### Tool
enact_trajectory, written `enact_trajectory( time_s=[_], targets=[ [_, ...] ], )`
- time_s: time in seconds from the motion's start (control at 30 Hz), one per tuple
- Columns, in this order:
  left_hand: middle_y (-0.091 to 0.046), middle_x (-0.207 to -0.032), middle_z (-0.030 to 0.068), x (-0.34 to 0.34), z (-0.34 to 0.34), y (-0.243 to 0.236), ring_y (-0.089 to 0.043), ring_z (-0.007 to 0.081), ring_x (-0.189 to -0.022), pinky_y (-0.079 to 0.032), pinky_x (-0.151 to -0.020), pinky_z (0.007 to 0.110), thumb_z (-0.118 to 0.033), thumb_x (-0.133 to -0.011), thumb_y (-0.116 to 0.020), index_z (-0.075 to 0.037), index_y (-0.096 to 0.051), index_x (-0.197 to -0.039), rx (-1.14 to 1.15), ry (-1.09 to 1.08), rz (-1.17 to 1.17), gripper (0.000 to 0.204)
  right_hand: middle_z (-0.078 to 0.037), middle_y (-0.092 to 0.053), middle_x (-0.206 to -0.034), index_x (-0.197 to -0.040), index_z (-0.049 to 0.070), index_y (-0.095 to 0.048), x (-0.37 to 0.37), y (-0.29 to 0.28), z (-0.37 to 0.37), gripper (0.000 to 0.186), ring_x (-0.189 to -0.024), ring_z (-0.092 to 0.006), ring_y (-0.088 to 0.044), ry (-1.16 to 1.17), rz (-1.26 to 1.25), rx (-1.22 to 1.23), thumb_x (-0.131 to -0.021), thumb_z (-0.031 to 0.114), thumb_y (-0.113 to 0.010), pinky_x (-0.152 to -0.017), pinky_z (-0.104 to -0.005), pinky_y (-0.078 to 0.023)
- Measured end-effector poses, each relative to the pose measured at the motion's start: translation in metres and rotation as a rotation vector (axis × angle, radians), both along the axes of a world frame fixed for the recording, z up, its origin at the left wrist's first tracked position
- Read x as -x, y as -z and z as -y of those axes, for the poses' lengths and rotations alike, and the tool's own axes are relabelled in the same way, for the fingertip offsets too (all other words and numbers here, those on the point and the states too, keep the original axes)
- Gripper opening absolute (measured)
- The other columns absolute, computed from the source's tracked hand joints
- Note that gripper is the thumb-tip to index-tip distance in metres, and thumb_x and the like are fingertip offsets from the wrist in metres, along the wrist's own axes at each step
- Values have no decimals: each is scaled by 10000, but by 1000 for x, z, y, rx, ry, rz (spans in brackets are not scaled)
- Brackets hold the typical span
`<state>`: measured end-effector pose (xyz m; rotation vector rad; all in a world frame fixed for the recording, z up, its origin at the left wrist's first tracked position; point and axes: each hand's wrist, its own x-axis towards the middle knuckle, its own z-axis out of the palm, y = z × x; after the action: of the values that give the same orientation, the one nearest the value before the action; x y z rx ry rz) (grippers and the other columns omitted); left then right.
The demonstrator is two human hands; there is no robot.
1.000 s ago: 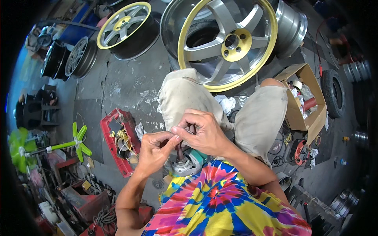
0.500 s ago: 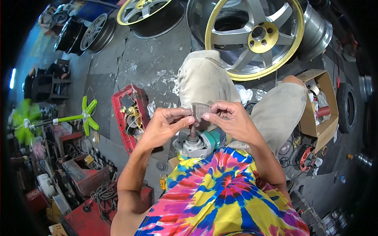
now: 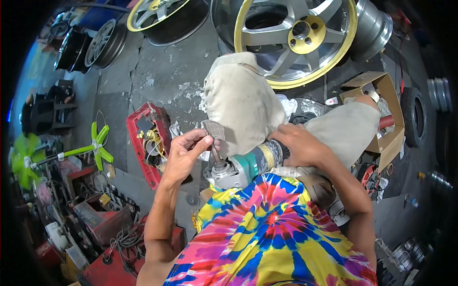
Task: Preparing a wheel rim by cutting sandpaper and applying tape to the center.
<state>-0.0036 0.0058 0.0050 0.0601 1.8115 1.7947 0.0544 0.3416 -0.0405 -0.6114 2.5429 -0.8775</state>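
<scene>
Between the thumb and fingers of my left hand (image 3: 183,153) is a small grey-brown flap of what looks like abrasive cloth (image 3: 214,129). It sits at the upper end of a short rod (image 3: 216,155) that stands up from the head of a teal and silver angle grinder (image 3: 250,167). The grinder lies across my lap, its head to the left. My right hand (image 3: 305,147) is closed over the tape-wrapped rear end of the grinder's body; part of its grip is hidden under the palm.
Ahead leans a yellow-rimmed wheel (image 3: 347,40), with more wheels around it. A red tray (image 3: 151,178) of small parts lies to the left, beside a green-bladed fan (image 3: 98,145). An open cardboard box (image 3: 393,131) and a tyre (image 3: 414,117) stand at the right.
My right hand has let go of the abrasive flap and moved back onto the grinder's rear end. My left hand still pinches the flap. The whole view has shifted slightly.
</scene>
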Motion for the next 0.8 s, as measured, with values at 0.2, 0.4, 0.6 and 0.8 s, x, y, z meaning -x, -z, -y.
enact_trajectory(
  time_s=[0.2, 0.4, 0.6, 0.8],
  targets=[
    [-754, -1022, 114, -2, 10, 11, -725, 180, -939, -590, -880, 345, -108, -1035, -651, 41, -716, -1105, -159, 14, 105, 178, -186, -681, -1012, -1066, 12, -672, -5, -14, -3, 598, -974, -409, -672, -56, -66, -26, -566, 251, -898, -849, -479, -546],
    [-750, -1031, 142, 17, 5, 33, -737, 242, -952, -594, -885, 410, -125, -1028, -666, 26, -709, -1092, -238, 60, 196, 170, -176, -685, -939, -1015, 3, -674, -47, -80, -1, 617, -932, -397, -686, 22, -48, -133, -576, 365, -912, -824, -473, -547],
    [-751, -1038, 137, 45, -15, 45, -736, 245, -971, -595, -883, 411, -137, -1037, -658, 34, -714, -1111, -243, 232, 225, 194, -205, -703, -1013, -1053, 5, -746, -69, -87, -4, 741, -1002, -389, -692, 190, 165, -121, -656, 615, -885, -904, -472, -545],
    [-768, -1051, 118, 53, -30, 42, -735, 179, -957, -601, -860, 345, -175, -1041, -666, 46, -734, -1151, -163, 322, 172, 256, -193, -666, -1149, -1163, 11, -750, -60, -62, -15, 770, -1121, -364, -645, 345, 135, 70, -665, 576, -912, -979, -445, -511]
  ],
)
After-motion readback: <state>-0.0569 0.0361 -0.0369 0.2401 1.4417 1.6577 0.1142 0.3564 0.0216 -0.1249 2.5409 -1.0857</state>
